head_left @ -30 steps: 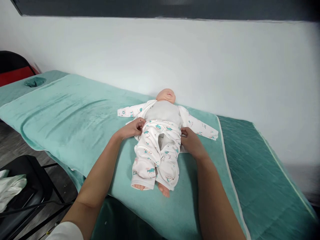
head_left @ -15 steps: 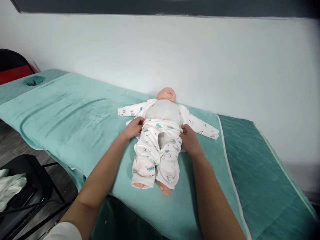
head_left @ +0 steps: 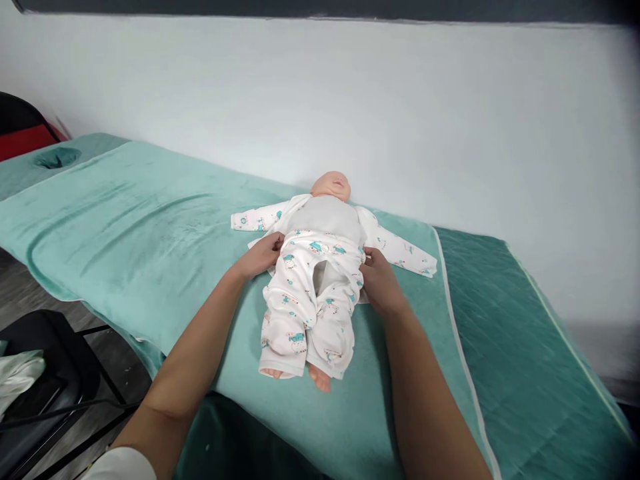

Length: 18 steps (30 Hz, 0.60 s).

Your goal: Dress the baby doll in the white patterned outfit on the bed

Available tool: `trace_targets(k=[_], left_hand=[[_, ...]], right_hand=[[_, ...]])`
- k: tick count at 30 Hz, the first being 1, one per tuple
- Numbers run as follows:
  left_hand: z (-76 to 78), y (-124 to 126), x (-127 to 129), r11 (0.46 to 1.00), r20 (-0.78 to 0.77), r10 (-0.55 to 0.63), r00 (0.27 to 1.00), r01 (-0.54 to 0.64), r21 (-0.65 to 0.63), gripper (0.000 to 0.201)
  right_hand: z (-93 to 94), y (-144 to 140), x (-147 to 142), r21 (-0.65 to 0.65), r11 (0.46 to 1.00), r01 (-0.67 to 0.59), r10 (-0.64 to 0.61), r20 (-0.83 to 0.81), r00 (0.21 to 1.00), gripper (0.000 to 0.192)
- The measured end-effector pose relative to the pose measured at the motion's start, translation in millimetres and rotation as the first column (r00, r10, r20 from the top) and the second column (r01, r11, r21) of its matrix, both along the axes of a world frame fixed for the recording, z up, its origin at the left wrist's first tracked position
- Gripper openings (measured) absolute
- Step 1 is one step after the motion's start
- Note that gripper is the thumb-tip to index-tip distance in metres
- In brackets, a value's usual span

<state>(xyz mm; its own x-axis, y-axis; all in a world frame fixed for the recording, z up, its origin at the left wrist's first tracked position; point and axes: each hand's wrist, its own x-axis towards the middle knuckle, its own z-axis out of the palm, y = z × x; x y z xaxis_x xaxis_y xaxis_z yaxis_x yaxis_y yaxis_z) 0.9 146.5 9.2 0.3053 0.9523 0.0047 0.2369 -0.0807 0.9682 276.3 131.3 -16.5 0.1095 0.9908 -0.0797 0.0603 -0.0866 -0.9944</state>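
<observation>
Okay, baby doll (head_left: 320, 267) lies on its back, head far, feet near, on the light green towel (head_left: 150, 240) spread over the padded table (head_left: 525, 347); it sits right of the towel's middle, close to the white wall (head_left: 400, 120); left hand (head_left: 260, 255) pinches the waistband of the printed pants (head_left: 307, 307) at the doll's left-in-scene hip, fingers curled shut on the cloth; right hand (head_left: 377, 280) does the same at the other hip, thumb on top, fingers tucked under (fingertips partly hidden, so how deep the hold goes I cannot tell); pants cover both legs, bare feet poke out at the near end; matching printed top (head_left: 400, 250) lies open under the doll, sleeves spread left and right, grey torso exposed; judgement on handling: the pants are thin soft knit, light, stretchy, will bunch and slide easily, so best held at the waistband hem on both sides; doll body looks light with floppy limbs, likely shifts when cloth is tugged; black chair (head_left: 55, 373) with pale cloth (head_left: 17, 377) stands near left, below the table.
</observation>
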Motion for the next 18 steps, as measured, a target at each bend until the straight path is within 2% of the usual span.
trace_targets(k=[5, 8, 11, 14, 18], left_hand=[[-3.3, -2.4, 10.9, 0.987, 0.193, 0.066, 0.979, -0.036, -0.155, 0.027], [-4.2, -2.4, 19.0, 0.978, 0.261, 0.137, 0.956, -0.088, -0.189, 0.029], [-3.7, -3.0, 23.9, 0.972, 0.319, 0.175, 0.932, -0.111, -0.209, 0.030], [-4.4, -3.7, 24.3, 0.977, 0.360, 0.162, 0.919, -0.098, -0.190, 0.031], [-8.6, -4.4, 20.2, 0.990, 0.403, 0.085, 0.911, -0.033, -0.136, 0.036]], right_hand=[[4.0, -2.4, -10.2, 0.048, 0.999, 0.011, -0.006, -0.105, 0.994, 0.040], [8.6, -2.8, -14.7, 0.065, 0.997, 0.039, -0.029, -0.146, 0.989, 0.041], [11.2, -2.1, -15.9, 0.068, 0.998, 0.010, 0.003, -0.180, 0.984, 0.041], [11.1, -1.0, -14.1, 0.080, 0.996, -0.036, 0.050, -0.176, 0.983, 0.040], [9.7, -0.3, -10.7, 0.082, 0.995, -0.050, 0.065, -0.200, 0.978, 0.040]])
